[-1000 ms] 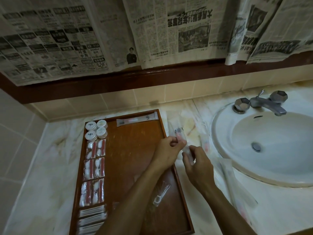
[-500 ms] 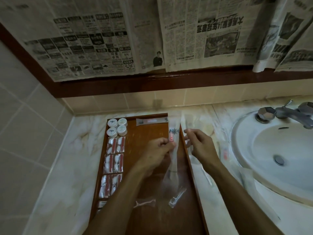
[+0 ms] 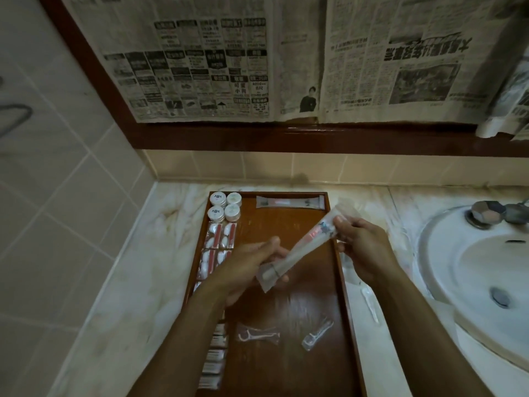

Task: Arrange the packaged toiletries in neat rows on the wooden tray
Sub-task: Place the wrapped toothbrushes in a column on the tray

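A long clear toothbrush packet (image 3: 300, 247) slants above the wooden tray (image 3: 286, 368). My left hand (image 3: 252, 262) pinches its lower end and my right hand (image 3: 363, 245) holds its upper end. Along the tray's left edge stand several small white jars (image 3: 225, 206), red-and-white sachets (image 3: 219, 245) and flat white packets (image 3: 213, 365), partly hidden by my left arm. Another toothbrush packet (image 3: 290, 202) lies across the far edge. Two wrapped floss picks (image 3: 257, 336) (image 3: 316, 335) lie loose near the tray's front.
The tray sits on a marble counter (image 3: 128, 282). More clear packets (image 3: 370, 305) lie on the counter between tray and sink (image 3: 472, 282). The tap (image 3: 492, 214) is at far right. Newspaper covers the mirror (image 3: 257, 67) above; tiled wall to the left.
The packet went from upright to slanted over the tray. My right hand took hold of its upper end and my left hand moved down to its lower end. The camera turned left.
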